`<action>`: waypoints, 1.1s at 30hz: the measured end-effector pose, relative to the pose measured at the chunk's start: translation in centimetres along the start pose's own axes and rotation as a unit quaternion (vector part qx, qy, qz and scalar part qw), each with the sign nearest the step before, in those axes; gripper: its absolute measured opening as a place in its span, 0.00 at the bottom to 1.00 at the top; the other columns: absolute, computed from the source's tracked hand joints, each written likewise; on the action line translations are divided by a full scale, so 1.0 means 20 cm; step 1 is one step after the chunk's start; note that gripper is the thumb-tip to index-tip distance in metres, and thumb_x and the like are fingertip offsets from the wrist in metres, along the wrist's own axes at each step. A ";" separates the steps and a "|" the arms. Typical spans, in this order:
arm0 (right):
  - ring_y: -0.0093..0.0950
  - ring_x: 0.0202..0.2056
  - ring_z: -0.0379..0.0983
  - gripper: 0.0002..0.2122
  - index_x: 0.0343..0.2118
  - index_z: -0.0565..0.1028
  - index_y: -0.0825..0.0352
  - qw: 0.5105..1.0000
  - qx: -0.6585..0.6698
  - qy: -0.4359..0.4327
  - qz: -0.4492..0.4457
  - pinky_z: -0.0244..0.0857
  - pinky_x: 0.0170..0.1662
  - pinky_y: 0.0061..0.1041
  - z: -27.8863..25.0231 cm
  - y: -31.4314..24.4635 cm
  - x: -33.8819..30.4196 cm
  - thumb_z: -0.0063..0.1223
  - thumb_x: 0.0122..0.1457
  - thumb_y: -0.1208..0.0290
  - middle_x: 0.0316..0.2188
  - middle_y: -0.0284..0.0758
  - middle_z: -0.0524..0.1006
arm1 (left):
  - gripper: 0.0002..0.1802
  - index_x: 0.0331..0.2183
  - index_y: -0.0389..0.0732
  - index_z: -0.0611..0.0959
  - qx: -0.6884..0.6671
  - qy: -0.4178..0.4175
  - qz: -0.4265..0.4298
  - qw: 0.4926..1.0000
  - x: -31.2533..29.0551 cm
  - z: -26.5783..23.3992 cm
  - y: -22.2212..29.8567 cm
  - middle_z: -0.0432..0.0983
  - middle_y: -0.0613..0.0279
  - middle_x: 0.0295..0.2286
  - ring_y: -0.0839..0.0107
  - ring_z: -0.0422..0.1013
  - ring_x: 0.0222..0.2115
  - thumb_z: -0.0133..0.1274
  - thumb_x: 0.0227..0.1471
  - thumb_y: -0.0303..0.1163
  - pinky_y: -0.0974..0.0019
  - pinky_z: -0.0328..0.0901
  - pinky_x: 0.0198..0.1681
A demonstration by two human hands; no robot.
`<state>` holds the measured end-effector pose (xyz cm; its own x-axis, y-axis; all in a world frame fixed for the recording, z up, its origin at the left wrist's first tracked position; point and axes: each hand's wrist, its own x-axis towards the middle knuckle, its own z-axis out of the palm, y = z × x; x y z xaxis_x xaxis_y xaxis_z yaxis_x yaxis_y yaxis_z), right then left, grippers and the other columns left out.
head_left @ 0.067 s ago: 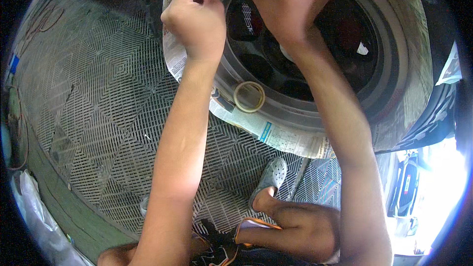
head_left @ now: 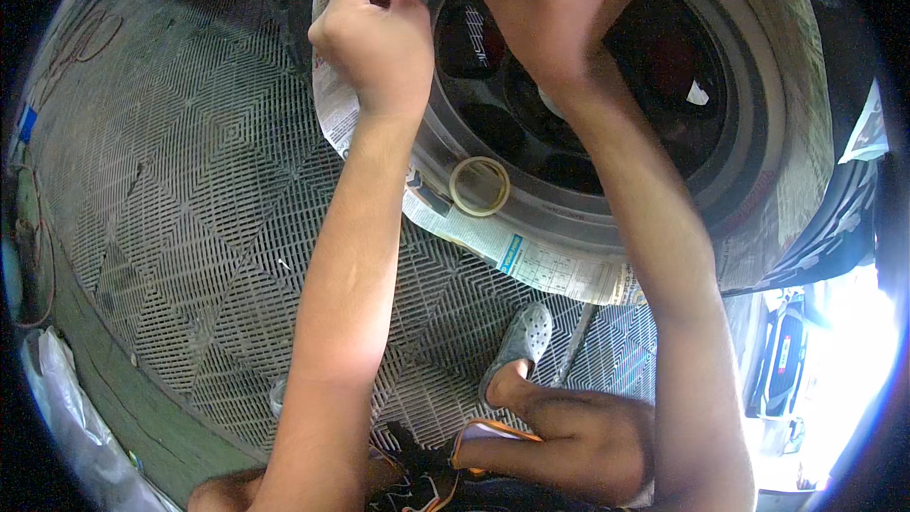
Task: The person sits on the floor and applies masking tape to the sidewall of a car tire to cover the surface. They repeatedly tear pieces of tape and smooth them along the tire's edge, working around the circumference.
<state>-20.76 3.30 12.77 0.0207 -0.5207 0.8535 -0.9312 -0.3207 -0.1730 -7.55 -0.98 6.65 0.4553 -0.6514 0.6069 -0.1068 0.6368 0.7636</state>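
Note:
A wheel [head_left: 607, 210] has a grey rim lip and a dark, spoked centre. Newspaper [head_left: 559, 270] is tucked around its edge, covering the tyre. At the wheel's upper left, my left hand [head_left: 379, 47] is closed in a pinch against the newspaper. My right hand [head_left: 559, 14] reaches across the dark spokes, its fingers curled together near the picture's top edge. What either hand grips is hidden or too small to make out. A roll of masking tape [head_left: 454, 192], pale and ring-shaped, rests against the rim's lower left.
Grey slatted plastic tiles [head_left: 218, 171] form the floor. My foot in a grey clog [head_left: 531, 337] stands below the wheel. Clear plastic sheeting [head_left: 76, 417] lies at lower left, and a thin hose [head_left: 81, 43] at far left. A vehicle front [head_left: 785, 351] shows in bright light at right.
Both hands have barely shifted; the tape roll and the wheel stay in place.

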 end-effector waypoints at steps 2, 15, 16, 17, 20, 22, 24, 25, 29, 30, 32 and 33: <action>0.31 0.45 0.75 0.15 0.45 0.81 0.68 1.000 -0.002 -0.005 -0.001 0.66 0.52 0.32 0.00 0.00 0.01 0.64 0.58 0.66 0.42 0.39 0.80 | 0.08 0.37 0.30 0.86 -0.025 -0.005 -0.020 0.999 0.01 0.01 0.01 0.83 0.45 0.28 0.57 0.81 0.29 0.59 0.54 0.20 0.60 0.71 0.35; 0.32 0.46 0.74 0.14 0.45 0.81 0.68 1.000 -0.001 -0.004 -0.001 0.66 0.53 0.33 -0.02 0.00 0.02 0.63 0.58 0.67 0.43 0.40 0.80 | 0.10 0.38 0.27 0.86 -0.083 -0.022 -0.030 0.996 0.02 0.03 0.08 0.83 0.42 0.29 0.55 0.81 0.30 0.60 0.55 0.24 0.59 0.71 0.36; 0.32 0.46 0.74 0.14 0.45 0.81 0.68 1.000 0.001 -0.003 -0.002 0.66 0.53 0.33 -0.02 0.00 0.02 0.63 0.59 0.67 0.43 0.40 0.80 | 0.10 0.38 0.27 0.86 -0.056 -0.009 -0.003 0.998 0.02 0.04 0.07 0.83 0.42 0.30 0.56 0.81 0.30 0.60 0.55 0.23 0.60 0.72 0.36; 0.32 0.46 0.74 0.14 0.45 0.81 0.68 1.000 -0.001 -0.003 -0.001 0.66 0.53 0.33 -0.03 0.01 0.03 0.63 0.59 0.67 0.43 0.40 0.80 | 0.10 0.38 0.27 0.86 -0.030 0.004 0.024 0.999 0.03 0.04 0.06 0.83 0.42 0.30 0.56 0.81 0.31 0.60 0.55 0.23 0.60 0.72 0.37; 0.32 0.46 0.74 0.14 0.45 0.81 0.68 1.000 -0.001 -0.008 -0.002 0.66 0.53 0.34 -0.02 0.01 0.03 0.63 0.59 0.67 0.43 0.40 0.79 | 0.10 0.39 0.26 0.86 -0.041 0.005 0.014 0.999 0.02 0.05 0.06 0.84 0.42 0.31 0.58 0.82 0.32 0.59 0.55 0.21 0.61 0.72 0.38; 0.33 0.46 0.74 0.14 0.45 0.81 0.68 1.000 -0.004 -0.010 -0.003 0.66 0.53 0.34 -0.03 0.02 0.03 0.63 0.59 0.68 0.43 0.41 0.79 | 0.09 0.39 0.26 0.86 -0.065 0.007 0.001 0.998 0.02 0.06 0.07 0.84 0.43 0.31 0.58 0.82 0.33 0.58 0.54 0.20 0.61 0.73 0.39; 0.33 0.46 0.74 0.14 0.46 0.81 0.68 1.000 -0.002 -0.013 -0.005 0.66 0.53 0.34 -0.01 0.00 0.04 0.63 0.59 0.68 0.43 0.41 0.79 | 0.09 0.39 0.27 0.86 -0.069 0.025 0.015 0.997 0.03 0.07 0.05 0.84 0.43 0.31 0.58 0.82 0.34 0.58 0.54 0.19 0.61 0.73 0.39; 0.33 0.47 0.74 0.14 0.46 0.81 0.68 1.000 -0.001 -0.015 -0.006 0.65 0.53 0.34 -0.01 0.00 0.05 0.63 0.59 0.68 0.43 0.41 0.79 | 0.09 0.39 0.27 0.86 -0.063 0.018 0.012 0.998 0.03 0.07 0.05 0.84 0.43 0.31 0.59 0.82 0.33 0.58 0.55 0.19 0.62 0.73 0.39; 0.33 0.47 0.74 0.14 0.46 0.81 0.68 1.000 -0.005 -0.021 -0.005 0.65 0.54 0.34 -0.02 0.00 0.04 0.62 0.59 0.68 0.44 0.41 0.79 | 0.09 0.39 0.27 0.86 -0.053 -0.007 -0.007 0.999 0.02 0.04 0.10 0.84 0.44 0.31 0.59 0.82 0.33 0.57 0.55 0.19 0.62 0.73 0.39; 0.33 0.47 0.74 0.14 0.46 0.81 0.68 1.000 -0.004 -0.020 -0.005 0.65 0.54 0.35 -0.01 0.00 0.04 0.62 0.59 0.68 0.44 0.41 0.79 | 0.09 0.39 0.28 0.86 -0.052 -0.011 -0.011 0.999 0.03 0.04 0.10 0.84 0.44 0.31 0.59 0.82 0.34 0.57 0.55 0.19 0.62 0.73 0.39; 0.34 0.47 0.74 0.14 0.46 0.81 0.68 1.000 -0.003 -0.020 -0.005 0.65 0.54 0.35 -0.01 0.00 0.04 0.62 0.59 0.68 0.44 0.41 0.79 | 0.09 0.39 0.28 0.86 -0.041 -0.006 -0.010 0.999 0.03 0.04 0.09 0.84 0.45 0.32 0.60 0.82 0.34 0.57 0.55 0.18 0.62 0.73 0.39; 0.34 0.47 0.74 0.14 0.46 0.81 0.68 1.000 -0.003 -0.021 -0.005 0.65 0.54 0.35 -0.01 0.00 0.04 0.62 0.59 0.68 0.44 0.41 0.79 | 0.09 0.39 0.28 0.86 -0.035 -0.004 -0.009 0.999 0.03 0.04 0.09 0.84 0.45 0.32 0.60 0.81 0.34 0.57 0.55 0.18 0.63 0.73 0.39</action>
<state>-20.83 3.04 13.52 0.0456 -0.5507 0.8335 -0.9328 -0.3220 -0.1617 -8.20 -0.58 8.50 0.4494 -0.6668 0.5945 -0.0363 0.6513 0.7579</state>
